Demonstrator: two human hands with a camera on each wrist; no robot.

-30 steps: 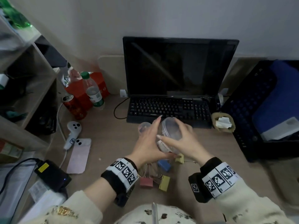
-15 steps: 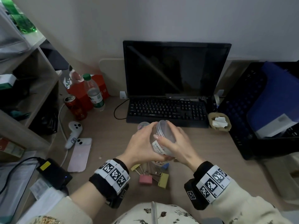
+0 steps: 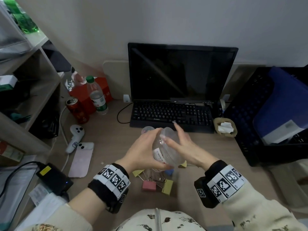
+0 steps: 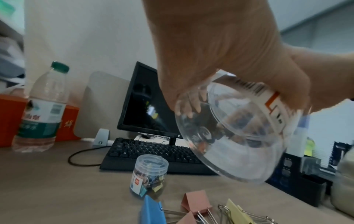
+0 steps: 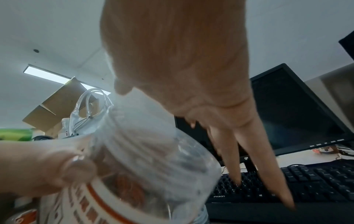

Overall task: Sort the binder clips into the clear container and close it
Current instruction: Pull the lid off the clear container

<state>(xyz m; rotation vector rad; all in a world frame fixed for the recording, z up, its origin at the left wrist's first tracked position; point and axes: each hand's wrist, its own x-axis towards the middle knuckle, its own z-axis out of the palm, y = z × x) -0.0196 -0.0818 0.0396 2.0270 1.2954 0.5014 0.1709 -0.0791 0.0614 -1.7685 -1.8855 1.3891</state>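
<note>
- 1 clear container (image 3: 165,147) is held tilted above the table (image 3: 116,147) at frame centre; the left hand (image 3: 143,152) grips its labelled side, while the right hand (image 3: 183,145) lies against it with straight fingers.
- 5 binder clips lie under it in the head view: 3 yellow, 1 pink binder clip (image 3: 148,185), 1 blue binder clip (image 3: 169,172).
- 1 small jar (image 4: 148,174) of clips, lid on, stands before the keyboard (image 3: 171,114) in the left wrist view; the head view shows only its top.
- Only the right wrist view shows a ceiling light (image 5: 46,75), upper left.
</note>
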